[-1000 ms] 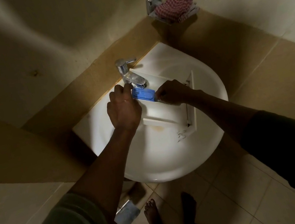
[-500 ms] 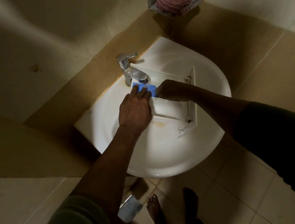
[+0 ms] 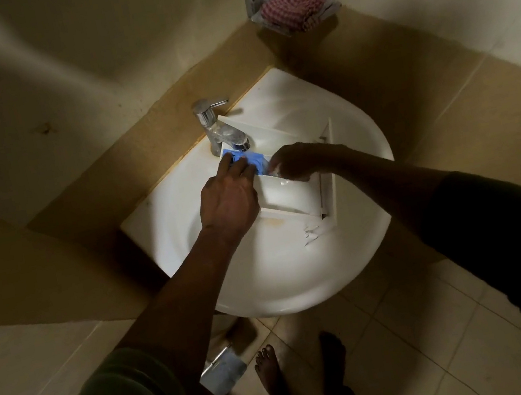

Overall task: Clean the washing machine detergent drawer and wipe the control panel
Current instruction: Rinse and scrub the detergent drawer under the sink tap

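A white detergent drawer lies across the white wash basin under the chrome tap. A blue insert sits at the drawer's far left end, below the spout. My left hand lies over the drawer's left side with straight fingers resting on the blue insert. My right hand is curled over the drawer's middle, its fingertips pinching something small and pale right beside the blue insert; what it is stays too dim to tell.
A red checked cloth lies in a chrome wall holder at the corner. Tan tiled walls close in behind and to the right of the basin. My bare feet stand on the tiled floor beside a grey object.
My left hand came off the tap, moved right and down, and laid its fingers on the blue insert. My right hand stayed on the drawer, and my view dropped slightly.
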A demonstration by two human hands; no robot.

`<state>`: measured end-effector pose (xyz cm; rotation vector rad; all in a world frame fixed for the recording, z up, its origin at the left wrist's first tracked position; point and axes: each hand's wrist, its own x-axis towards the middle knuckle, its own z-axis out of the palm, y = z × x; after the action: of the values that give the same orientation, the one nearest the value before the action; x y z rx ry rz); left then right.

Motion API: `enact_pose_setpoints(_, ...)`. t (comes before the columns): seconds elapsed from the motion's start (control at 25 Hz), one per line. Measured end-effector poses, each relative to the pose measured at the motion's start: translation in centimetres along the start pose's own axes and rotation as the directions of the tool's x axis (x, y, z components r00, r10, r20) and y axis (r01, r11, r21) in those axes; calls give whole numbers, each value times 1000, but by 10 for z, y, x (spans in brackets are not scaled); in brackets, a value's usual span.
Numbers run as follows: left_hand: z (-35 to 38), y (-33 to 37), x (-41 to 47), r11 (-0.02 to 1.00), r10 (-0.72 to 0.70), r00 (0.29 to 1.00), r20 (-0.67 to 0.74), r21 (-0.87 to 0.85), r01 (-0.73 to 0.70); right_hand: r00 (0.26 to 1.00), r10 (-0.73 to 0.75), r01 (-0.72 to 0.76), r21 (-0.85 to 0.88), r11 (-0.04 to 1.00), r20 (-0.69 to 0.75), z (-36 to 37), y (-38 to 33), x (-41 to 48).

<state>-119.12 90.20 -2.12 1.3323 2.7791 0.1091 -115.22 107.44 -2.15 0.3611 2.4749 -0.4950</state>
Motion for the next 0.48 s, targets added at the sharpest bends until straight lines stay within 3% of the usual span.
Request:
enact_pose_setpoints(0.12, 1, -1, -1, 1000, -10, 1000, 22, -5, 10, 997, -72, 72, 4, 997, 28, 6, 1, -3)
enact_pose_setpoints(0.24, -1, 0, 0, 1000, -23, 999, 43, 3, 23, 1000, 1, 0, -26, 1000, 25, 1, 9, 0)
enact_pose_setpoints(0.36, 1, -1, 0, 999, -34, 998, 53, 3, 34, 987, -102, 114, -104, 988, 122, -5, 9, -9)
enact_pose_setpoints(0.4, 1, -1, 0, 999, -37, 998, 53, 1, 37, 992, -82, 94, -131, 987, 98, -6, 14, -12)
enact_pose_setpoints(0.48, 0, 0, 1, 999, -39, 998, 44, 7, 39, 996, -30, 16, -161, 987, -86, -14, 28, -14)
